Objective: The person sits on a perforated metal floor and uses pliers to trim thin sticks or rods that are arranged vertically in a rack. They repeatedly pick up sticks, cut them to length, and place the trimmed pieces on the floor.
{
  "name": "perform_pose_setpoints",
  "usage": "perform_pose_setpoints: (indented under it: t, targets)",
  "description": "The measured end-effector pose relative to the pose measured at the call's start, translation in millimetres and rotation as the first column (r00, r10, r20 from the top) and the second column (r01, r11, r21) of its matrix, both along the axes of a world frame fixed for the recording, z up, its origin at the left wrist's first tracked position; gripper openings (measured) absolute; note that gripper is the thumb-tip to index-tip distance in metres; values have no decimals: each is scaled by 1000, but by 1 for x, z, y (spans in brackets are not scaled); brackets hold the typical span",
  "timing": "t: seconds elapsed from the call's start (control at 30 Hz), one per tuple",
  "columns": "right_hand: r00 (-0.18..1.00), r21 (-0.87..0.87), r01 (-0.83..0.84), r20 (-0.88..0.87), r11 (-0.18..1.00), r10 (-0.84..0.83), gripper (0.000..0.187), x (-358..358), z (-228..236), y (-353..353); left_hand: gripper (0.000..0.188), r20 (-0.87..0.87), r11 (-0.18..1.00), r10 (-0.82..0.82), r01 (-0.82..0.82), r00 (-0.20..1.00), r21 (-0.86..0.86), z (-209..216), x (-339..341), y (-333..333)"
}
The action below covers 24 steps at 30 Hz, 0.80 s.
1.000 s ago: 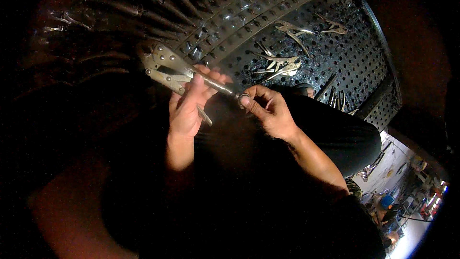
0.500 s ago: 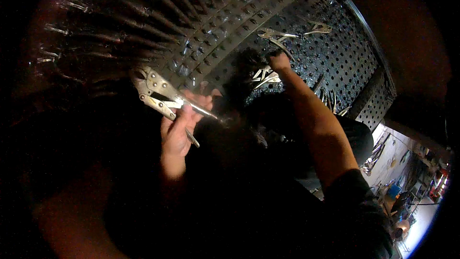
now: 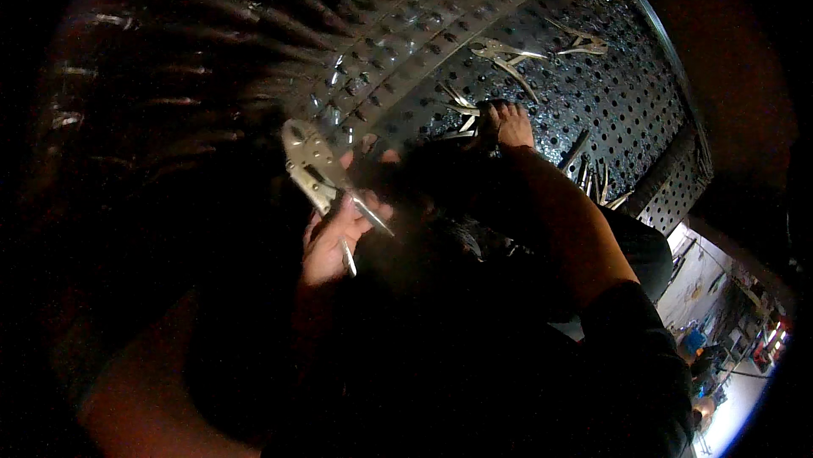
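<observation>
My left hand is closed around a pair of silver locking pliers. Their jaw end points up and away, and the handles pass through my fingers. Farther right, my right hand is bent down over a dark patch on the perforated metal plate. Whatever lies under its fingers is too dark to identify. Pale metal tool handles stick out just left of that hand. Beyond it, one pair of locking pliers lies on the plate, with another pair farther right.
Several slim metal tools stand or lean at the plate's near right. Rows of dark tubes fan out at the upper left. A raised rim bounds the plate's far side. Cluttered workshop floor shows at lower right.
The view has shifted slightly. My right hand has turned, with its back and fingers now showing beside the pale handles. The pliers in my left hand have tilted more upright.
</observation>
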State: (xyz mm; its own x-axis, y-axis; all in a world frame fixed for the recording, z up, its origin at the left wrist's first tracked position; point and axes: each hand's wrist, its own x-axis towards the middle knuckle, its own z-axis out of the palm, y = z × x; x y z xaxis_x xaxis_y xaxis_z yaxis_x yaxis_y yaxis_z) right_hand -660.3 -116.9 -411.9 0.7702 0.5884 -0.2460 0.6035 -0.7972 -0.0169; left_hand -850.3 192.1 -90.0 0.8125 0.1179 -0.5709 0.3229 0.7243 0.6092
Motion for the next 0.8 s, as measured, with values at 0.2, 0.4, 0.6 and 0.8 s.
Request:
perform_pose_setpoints:
  t: [0.2, 0.4, 0.6, 0.8]
  targets:
    - [982, -115, -173, -96, 978, 162, 41, 3, 14, 7, 71, 11, 987, -15, 16, 1000, -161, 3, -5, -3]
    - [760, 101, -98, -634, 990, 140, 40, 39, 146, -19, 76, 48, 955, -56, 67, 997, -290, -12, -12, -11]
    - [49, 215, 750, -961, 626, 271, 34, -10, 315, 23, 86, -22, 963, -69, 61, 997, -262, 13, -13, -22]
    - [116, 327, 709, -928, 624, 353, 41, -34, 312, 41, 75, 169, 879, -151, 211, 974, -428, -4, -26, -20]
